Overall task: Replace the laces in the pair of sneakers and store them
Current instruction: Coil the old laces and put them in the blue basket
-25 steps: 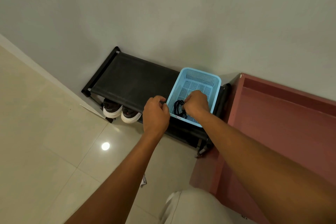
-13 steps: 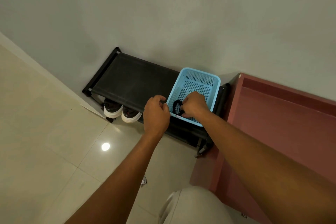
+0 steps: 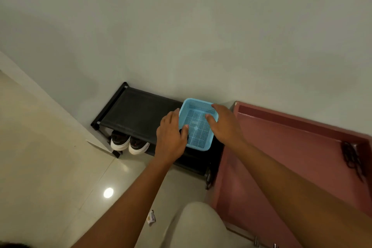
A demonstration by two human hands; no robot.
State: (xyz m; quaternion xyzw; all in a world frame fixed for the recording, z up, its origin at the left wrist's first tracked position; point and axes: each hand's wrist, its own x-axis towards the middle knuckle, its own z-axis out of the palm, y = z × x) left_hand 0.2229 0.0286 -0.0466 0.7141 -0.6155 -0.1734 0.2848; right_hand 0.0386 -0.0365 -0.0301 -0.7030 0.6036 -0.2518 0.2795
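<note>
Both hands are at the light blue plastic basket [image 3: 198, 139], a square tub with perforated mesh walls and a gridded floor, sitting on the right end of the black shoe rack [image 3: 138, 115]. The left hand [image 3: 171, 137] lies flat against the basket's left wall, fingers straight and its grip released, thumb tip hooked just over the rim. The right hand [image 3: 223, 125] is spread over the far right corner, fingers relaxed and extended, thumb reaching down inside; its grip is likewise released and holds nothing. A small dark shape [image 3: 183, 132] shows inside the basket beside the left thumb, mostly hidden by the hand, so what it is cannot be told. The rack's top is a matte dark fabric sheet stretched in a tubular frame, standing against a plain pale wall. On the lower shelf at the left stand the sneakers [image 3: 129, 143], black uppers with thick white soles, side by side. To the right is a smooth pinkish-red cabinet [image 3: 281, 147]; glossy cream tiles cover the floor [image 3: 50, 167].
</note>
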